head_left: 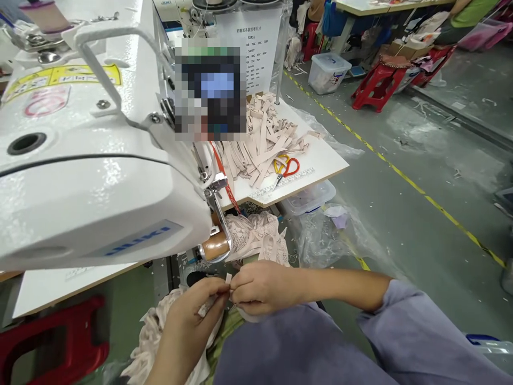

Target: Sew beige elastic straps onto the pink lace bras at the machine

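Note:
Close together over my lap, both hands pinch a narrow beige fabric strap [228, 278], whose short end sticks up between the fingertips. My left hand [196, 315] holds it between thumb and forefinger. My right hand [260, 289] has its fingers curled in at the same spot; part of the cloth is hidden behind them. Just beyond, beige lace garment pieces [256, 235] hang below the sewing machine's arm. More bunched beige fabric [156, 342] lies beneath my left forearm.
A white sewing machine [100, 208] fills the left side. On its table [328, 163] lie a heap of beige strips [260, 133] and red-and-yellow-handled scissors [286, 167]. A red stool [80, 342] stands lower left. Plastic bins [328, 72] stand on the floor.

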Demonstrator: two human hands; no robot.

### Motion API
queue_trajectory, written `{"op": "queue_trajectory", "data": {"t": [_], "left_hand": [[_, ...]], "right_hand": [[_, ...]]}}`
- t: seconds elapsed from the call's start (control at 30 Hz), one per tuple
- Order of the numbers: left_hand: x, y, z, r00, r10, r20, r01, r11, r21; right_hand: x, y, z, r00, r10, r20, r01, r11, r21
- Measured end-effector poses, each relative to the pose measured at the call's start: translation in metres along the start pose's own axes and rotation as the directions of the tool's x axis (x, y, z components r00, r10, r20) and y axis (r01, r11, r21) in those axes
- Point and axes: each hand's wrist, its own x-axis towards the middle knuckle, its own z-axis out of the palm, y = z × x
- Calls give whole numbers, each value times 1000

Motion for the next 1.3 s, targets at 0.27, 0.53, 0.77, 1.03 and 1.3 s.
{"op": "queue_trajectory", "data": {"t": [0.27, 0.53, 0.77, 1.03, 1.3], "left_hand": [[10, -8, 30, 910, -413, 31, 381, 806, -453], [-5, -3, 57, 861, -470, -196, 152, 606, -781], [-1, -10, 29, 918, -45, -393, -29, 983, -180], [5, -7, 29, 910, -25, -413, -66, 977, -205], [4, 8, 16, 916, 187, -356, -187, 982, 34]], "right_hand": [[10, -1, 17, 909, 352, -225, -272, 907, 321], [18, -10, 9, 903, 328, -278, -225, 911, 346], [19, -9, 11, 898, 343, -277, -254, 916, 311], [26, -7, -7, 825, 552, -123, -452, 775, 442], [32, 2, -36, 830, 553, -72, -539, 829, 147]]}}
